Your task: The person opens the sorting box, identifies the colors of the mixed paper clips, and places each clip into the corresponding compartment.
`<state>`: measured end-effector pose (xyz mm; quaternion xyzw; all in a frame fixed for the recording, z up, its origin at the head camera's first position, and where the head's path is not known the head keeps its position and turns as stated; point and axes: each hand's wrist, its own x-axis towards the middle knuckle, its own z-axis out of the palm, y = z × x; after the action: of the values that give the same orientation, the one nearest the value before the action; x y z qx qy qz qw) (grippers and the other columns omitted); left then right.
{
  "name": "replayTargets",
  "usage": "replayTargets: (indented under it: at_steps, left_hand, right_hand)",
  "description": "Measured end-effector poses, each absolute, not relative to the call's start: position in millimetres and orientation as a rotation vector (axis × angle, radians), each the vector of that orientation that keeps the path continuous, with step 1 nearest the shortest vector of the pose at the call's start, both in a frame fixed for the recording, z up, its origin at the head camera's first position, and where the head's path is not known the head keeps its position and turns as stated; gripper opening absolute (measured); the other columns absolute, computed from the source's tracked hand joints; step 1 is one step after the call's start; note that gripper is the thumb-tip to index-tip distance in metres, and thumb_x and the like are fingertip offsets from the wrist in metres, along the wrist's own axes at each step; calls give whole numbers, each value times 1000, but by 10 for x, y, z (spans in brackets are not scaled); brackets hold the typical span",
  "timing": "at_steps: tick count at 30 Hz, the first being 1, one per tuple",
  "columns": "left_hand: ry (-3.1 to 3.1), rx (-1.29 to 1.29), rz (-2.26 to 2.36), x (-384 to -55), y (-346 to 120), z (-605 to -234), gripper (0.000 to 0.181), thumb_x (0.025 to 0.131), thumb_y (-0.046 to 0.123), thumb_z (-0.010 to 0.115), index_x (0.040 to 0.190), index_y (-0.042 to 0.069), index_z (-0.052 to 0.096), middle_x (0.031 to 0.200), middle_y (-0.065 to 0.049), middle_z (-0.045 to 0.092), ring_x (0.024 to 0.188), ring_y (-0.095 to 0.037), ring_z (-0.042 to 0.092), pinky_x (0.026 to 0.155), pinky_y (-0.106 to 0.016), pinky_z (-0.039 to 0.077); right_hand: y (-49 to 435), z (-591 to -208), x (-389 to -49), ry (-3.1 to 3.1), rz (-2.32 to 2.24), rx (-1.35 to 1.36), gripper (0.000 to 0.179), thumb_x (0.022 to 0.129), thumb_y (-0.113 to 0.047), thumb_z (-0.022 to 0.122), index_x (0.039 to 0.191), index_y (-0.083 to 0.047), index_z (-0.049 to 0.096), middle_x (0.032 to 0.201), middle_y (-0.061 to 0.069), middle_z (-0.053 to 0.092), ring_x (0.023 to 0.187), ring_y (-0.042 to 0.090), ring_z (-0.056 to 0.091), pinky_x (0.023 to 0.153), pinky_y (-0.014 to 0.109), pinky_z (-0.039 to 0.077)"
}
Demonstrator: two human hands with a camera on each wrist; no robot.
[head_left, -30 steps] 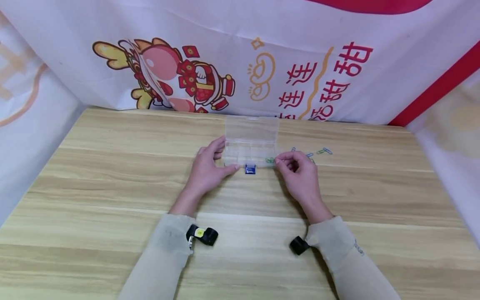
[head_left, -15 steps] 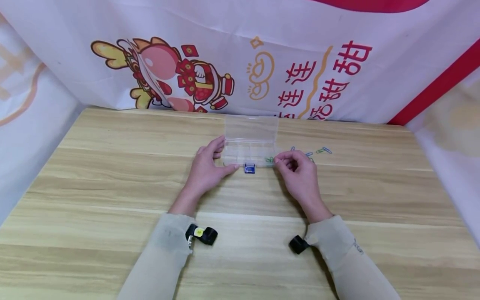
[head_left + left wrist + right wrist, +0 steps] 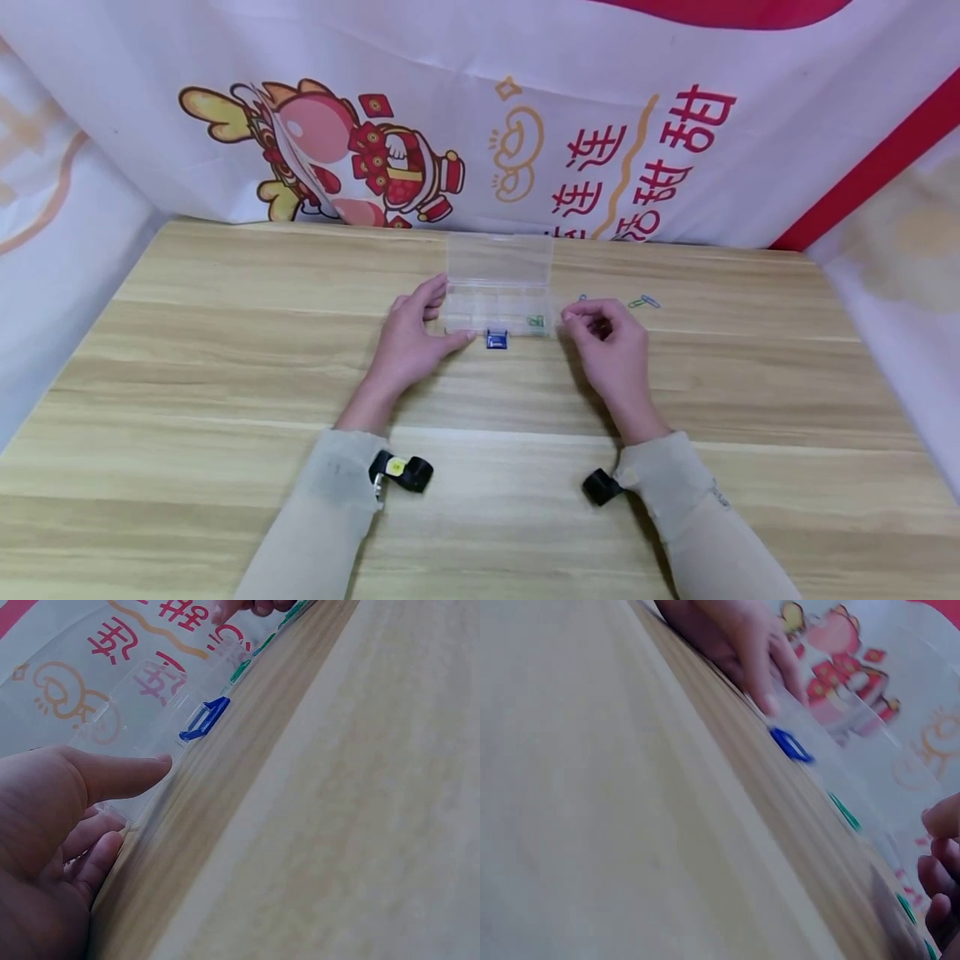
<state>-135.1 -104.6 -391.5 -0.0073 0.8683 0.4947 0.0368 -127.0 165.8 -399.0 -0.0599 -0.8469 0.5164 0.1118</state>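
A clear divided plastic box (image 3: pixel 483 302) stands on the table with its clear lid (image 3: pixel 499 258) raised at the back. My left hand (image 3: pixel 408 337) grips the box's left end, thumb along the front edge and fingers at the side. A blue latch (image 3: pixel 497 340) hangs from the front, also visible in the left wrist view. Green paper clips (image 3: pixel 536 321) lie in the front right compartment. Just right of the box is my right hand (image 3: pixel 611 337), fingers bent and thumb near the index finger. In the right wrist view, no clip shows between its fingers (image 3: pixel 937 874).
Loose paper clips lie beyond the right hand: a green paper clip (image 3: pixel 635 304), a blue paper clip (image 3: pixel 651 302) and another blue paper clip (image 3: pixel 582 297) partly hidden by the hand. The wooden table (image 3: pixel 480 517) meets a printed white cloth (image 3: pixel 420 50) behind the box.
My right hand has moved right, away from the box's front right corner, leaving the green clips in the compartment. My left hand keeps its place on the box.
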Motion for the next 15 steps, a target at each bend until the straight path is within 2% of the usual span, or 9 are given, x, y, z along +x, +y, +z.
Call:
replayTargets:
  at_steps: [8, 15]
  left_hand:
    - [2671, -21, 1513, -1348, -1047, -3914, 93, 88, 27, 91, 167, 22, 41, 160, -7, 56, 137, -31, 57, 120, -46, 49]
    - [2672, -7, 1525, -1346, -1054, -3911, 93, 88, 25, 91, 166, 19, 42, 159, -9, 57, 135, -33, 58, 120, -46, 49]
  right_hand:
    - [2123, -3961, -1328, -2317, 1509, -448, 19, 101, -29, 76, 111, -12, 79, 89, -14, 65, 87, 9, 58, 71, 19, 47]
    - [2277, -3941, -1359, -2307, 1530, -541, 21, 101, -30, 76, 111, -12, 79, 92, -14, 66, 89, 8, 57, 74, 20, 47]
